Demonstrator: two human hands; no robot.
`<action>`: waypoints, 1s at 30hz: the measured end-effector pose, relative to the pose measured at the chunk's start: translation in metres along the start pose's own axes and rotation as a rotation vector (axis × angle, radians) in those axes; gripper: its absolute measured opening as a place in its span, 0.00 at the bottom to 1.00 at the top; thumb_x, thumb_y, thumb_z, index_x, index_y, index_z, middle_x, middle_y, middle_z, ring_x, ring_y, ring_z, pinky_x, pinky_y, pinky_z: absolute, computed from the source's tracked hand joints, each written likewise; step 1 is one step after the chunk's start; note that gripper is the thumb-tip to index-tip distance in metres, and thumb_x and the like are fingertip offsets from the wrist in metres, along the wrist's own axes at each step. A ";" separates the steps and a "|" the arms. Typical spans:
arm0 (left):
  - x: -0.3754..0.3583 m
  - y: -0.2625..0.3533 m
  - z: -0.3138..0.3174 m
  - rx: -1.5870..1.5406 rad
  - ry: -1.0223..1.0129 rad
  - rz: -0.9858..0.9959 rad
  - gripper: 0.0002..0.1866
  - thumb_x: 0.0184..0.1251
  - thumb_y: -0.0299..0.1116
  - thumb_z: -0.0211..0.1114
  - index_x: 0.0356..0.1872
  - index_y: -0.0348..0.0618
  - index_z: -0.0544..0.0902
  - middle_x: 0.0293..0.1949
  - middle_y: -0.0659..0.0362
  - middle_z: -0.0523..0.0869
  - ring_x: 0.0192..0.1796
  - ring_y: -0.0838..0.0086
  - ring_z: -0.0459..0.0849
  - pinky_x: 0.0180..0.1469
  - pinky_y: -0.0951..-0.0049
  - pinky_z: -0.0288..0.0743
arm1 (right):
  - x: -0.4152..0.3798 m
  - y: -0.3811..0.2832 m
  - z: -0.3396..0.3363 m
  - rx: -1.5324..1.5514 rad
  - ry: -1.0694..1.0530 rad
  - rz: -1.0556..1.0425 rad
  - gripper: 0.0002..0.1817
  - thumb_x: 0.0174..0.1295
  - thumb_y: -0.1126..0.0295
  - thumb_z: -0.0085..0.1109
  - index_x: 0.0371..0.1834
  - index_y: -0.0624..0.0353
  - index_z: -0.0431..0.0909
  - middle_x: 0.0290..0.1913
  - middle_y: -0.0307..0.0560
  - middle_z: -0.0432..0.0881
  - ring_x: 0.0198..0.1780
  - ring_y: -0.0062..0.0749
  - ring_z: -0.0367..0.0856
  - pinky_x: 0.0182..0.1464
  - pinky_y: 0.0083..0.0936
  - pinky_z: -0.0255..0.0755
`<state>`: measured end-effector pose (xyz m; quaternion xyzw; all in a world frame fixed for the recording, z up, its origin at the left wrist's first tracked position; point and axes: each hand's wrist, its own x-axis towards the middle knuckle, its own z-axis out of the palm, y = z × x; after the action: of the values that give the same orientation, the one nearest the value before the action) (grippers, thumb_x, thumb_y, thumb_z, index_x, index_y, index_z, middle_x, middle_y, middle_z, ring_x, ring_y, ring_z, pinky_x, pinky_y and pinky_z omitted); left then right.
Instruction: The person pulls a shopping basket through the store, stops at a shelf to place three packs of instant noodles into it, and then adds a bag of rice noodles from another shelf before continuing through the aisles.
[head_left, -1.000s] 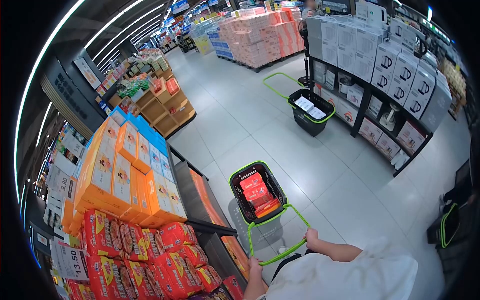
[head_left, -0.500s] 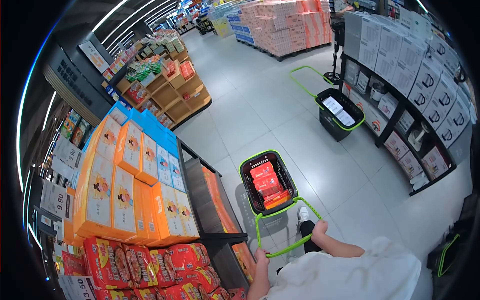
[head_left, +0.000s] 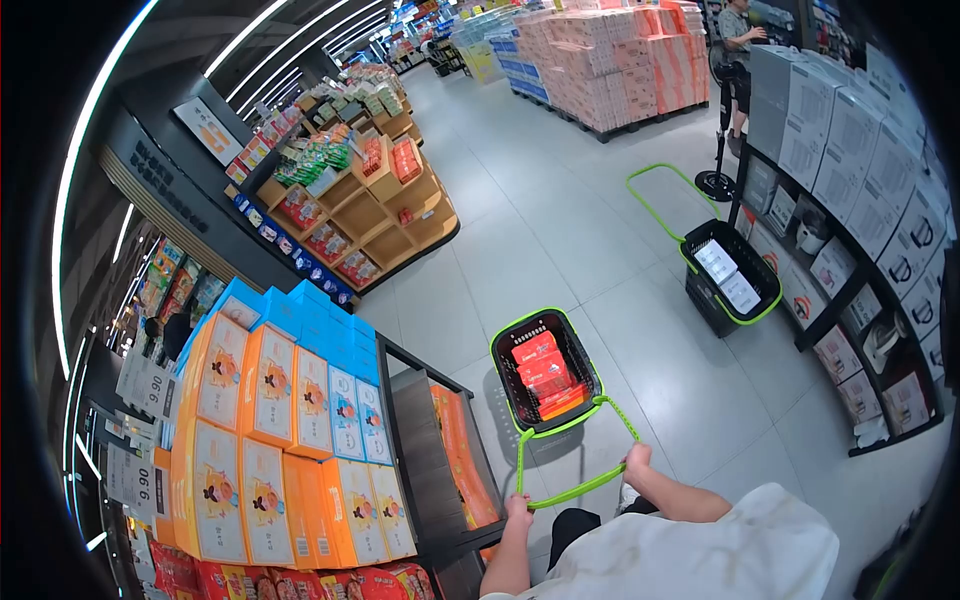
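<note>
Ahead of me on the floor is a black shopping basket [head_left: 512, 385] with a lime green rim, tilted toward me. Its long green handle [head_left: 572, 494] reaches back to my body. My left hand [head_left: 518, 508] is closed round the handle's left corner. At the right corner, my right hand [head_left: 637, 458] grips the same handle. Inside the basket lie several red packages [head_left: 545, 370], with an orange one near the bottom. Neither hand touches the packages.
On my left stands a shelf stacked with orange boxes [head_left: 228, 490] and blue boxes [head_left: 310, 318]. A second basket [head_left: 712, 305] sits right, beside a rack of appliance boxes [head_left: 850, 130]. Farther off are a wooden display [head_left: 385, 215], a pallet stack [head_left: 610, 70] and a person [head_left: 738, 40].
The view has moved forward past the red noodle-like packs on the left. Both hands still hold the handle, and the basket has come along. The second basket now appears lower and farther right.
</note>
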<state>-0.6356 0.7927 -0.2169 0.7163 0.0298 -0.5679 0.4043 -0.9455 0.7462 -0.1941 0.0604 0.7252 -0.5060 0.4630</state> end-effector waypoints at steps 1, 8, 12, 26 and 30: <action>0.004 0.011 0.008 0.012 -0.040 0.005 0.06 0.67 0.32 0.46 0.36 0.45 0.71 0.29 0.60 0.76 0.24 0.77 0.73 0.25 0.72 0.70 | 0.001 -0.009 0.013 0.027 -0.012 -0.005 0.08 0.61 0.68 0.40 0.34 0.62 0.67 0.23 0.47 0.67 0.18 0.32 0.65 0.20 0.33 0.61; 0.068 0.097 0.063 0.032 -0.166 -0.033 0.07 0.68 0.32 0.48 0.42 0.43 0.71 0.31 0.57 0.76 0.24 0.76 0.73 0.23 0.74 0.70 | 0.044 -0.063 0.110 0.027 -0.062 0.009 0.07 0.61 0.69 0.39 0.35 0.59 0.66 0.21 0.45 0.65 0.19 0.31 0.64 0.19 0.33 0.61; 0.112 0.151 0.095 0.000 -0.219 -0.024 0.09 0.69 0.33 0.50 0.45 0.40 0.69 0.32 0.55 0.76 0.26 0.74 0.74 0.24 0.72 0.72 | 0.060 -0.092 0.172 0.046 -0.118 0.060 0.08 0.64 0.66 0.42 0.36 0.61 0.65 0.22 0.48 0.67 0.18 0.34 0.66 0.20 0.34 0.64; 0.201 0.320 0.211 0.407 -0.283 0.161 0.12 0.70 0.35 0.50 0.45 0.36 0.68 0.34 0.50 0.80 0.28 0.69 0.80 0.24 0.70 0.75 | 0.089 -0.165 0.365 0.303 -0.308 0.313 0.12 0.68 0.69 0.36 0.50 0.63 0.56 0.38 0.54 0.65 0.36 0.47 0.70 0.46 0.51 0.71; 0.194 0.365 0.240 0.508 -0.438 0.121 0.13 0.71 0.38 0.49 0.43 0.38 0.70 0.29 0.54 0.81 0.24 0.75 0.79 0.21 0.79 0.70 | 0.149 -0.202 0.406 0.209 -0.516 0.350 0.15 0.69 0.71 0.34 0.55 0.64 0.50 0.40 0.55 0.64 0.37 0.46 0.71 0.45 0.51 0.73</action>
<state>-0.5730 0.3198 -0.1869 0.6557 -0.2427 -0.6725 0.2428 -0.8941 0.2713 -0.1904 0.1013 0.5065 -0.4890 0.7029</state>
